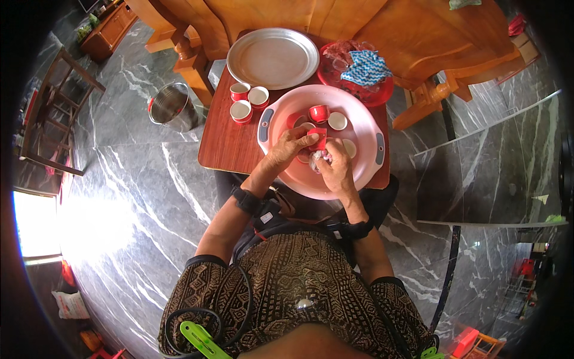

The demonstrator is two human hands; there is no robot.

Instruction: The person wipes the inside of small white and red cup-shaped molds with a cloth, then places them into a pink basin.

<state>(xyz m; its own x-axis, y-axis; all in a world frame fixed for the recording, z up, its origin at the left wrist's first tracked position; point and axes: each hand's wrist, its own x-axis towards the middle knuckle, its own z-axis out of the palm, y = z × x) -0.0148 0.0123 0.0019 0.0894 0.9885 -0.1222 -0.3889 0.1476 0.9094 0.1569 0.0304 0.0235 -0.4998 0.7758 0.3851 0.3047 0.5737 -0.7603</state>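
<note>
My left hand (290,146) grips a small red cup (318,138) by its side above a pink plastic basin (367,112). Bunched in my right hand (336,166) is a wet-looking pale cloth (319,160), close below the cup. Inside the basin, one red cup (319,114) lies tilted beside a cup showing its white inside (337,120); more cups lie under and around my hands, partly hidden. Left of the basin, several red cups with white insides (241,111) stand upright on the wooden table (224,150).
A round metal tray (273,58) lies at the table's back. A red plastic basin (385,92) at the back right holds a blue-and-white zigzag cloth (366,67) and a red mesh. A metal bucket (172,107) stands on the floor at left. A carved wooden bench (305,15) borders the table.
</note>
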